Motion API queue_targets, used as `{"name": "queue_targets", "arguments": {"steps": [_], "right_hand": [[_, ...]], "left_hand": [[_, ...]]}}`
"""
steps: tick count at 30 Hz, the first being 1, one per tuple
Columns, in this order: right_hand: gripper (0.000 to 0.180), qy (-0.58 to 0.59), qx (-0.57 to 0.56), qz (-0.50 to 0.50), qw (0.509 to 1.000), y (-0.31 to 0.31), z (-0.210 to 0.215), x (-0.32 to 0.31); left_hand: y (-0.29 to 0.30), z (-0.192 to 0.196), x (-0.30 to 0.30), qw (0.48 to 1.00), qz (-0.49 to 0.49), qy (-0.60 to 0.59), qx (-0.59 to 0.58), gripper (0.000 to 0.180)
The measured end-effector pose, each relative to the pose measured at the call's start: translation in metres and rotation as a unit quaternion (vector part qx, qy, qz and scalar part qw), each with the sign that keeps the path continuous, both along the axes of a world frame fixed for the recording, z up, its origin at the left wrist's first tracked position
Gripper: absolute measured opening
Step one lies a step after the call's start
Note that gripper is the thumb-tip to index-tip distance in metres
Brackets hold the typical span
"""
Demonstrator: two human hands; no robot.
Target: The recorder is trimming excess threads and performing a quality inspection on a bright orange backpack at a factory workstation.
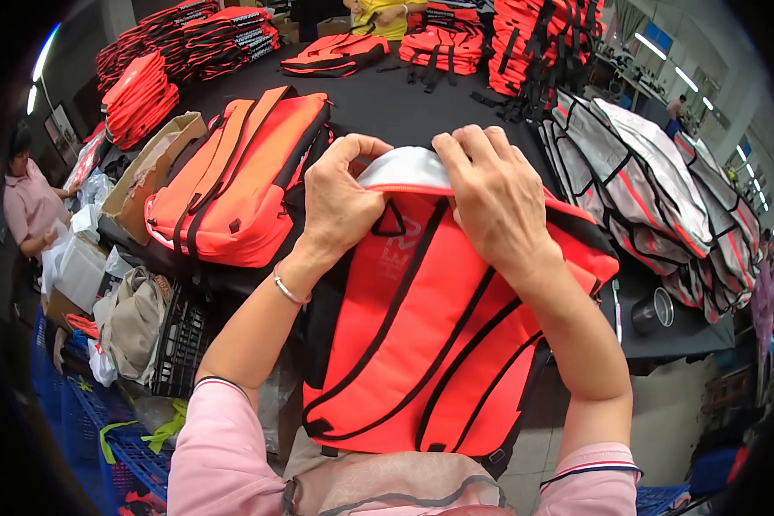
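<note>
A bright orange-red backpack (396, 353) with black-edged shoulder straps leans toward me at the table's near edge, strap side up. My left hand (344, 198) pinches the left end of its top opening, fingers curled over the rim. On the right of the same rim, my right hand (494, 198) grips with its fingers bent over the edge and the thumb below. Between the hands a silvery-grey lining (411, 166) bulges out along an orange zip edge. The inside of the bag is hidden from view.
A second orange backpack (241, 181) lies left, beside an open cardboard box (146, 172). Grey-lined bag pieces (636, 181) pile up right, near a metal cup (654, 310). Orange stacks (456, 52) line the far side. Co-workers are at left (39, 198) and far side (380, 17).
</note>
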State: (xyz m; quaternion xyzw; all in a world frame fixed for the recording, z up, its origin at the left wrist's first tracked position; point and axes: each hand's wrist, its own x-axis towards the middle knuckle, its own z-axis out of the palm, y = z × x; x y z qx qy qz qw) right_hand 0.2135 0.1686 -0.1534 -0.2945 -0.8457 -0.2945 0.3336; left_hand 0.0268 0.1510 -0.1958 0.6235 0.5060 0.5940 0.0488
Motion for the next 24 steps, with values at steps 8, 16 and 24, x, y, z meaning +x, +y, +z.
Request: {"name": "queue_targets", "arguments": {"steps": [8, 16, 24], "right_hand": [[0.023, -0.018, 0.084, 0.041, 0.995, -0.058, 0.031, -0.002], [0.015, 0.022, -0.481, 0.241, 0.843, -0.08, 0.064, 0.026], [0.036, 0.069, -0.797, 0.235, 0.552, -0.074, 0.033, 0.04]], "left_hand": [[-0.064, 0.027, -0.008, 0.974, -0.205, -0.09, -0.018, 0.023], [-0.086, 0.042, -0.023, 0.829, -0.503, -0.077, -0.233, 0.02], [-0.068, 0.005, -0.021, 0.73, -0.611, -0.094, -0.291, 0.033]]}}
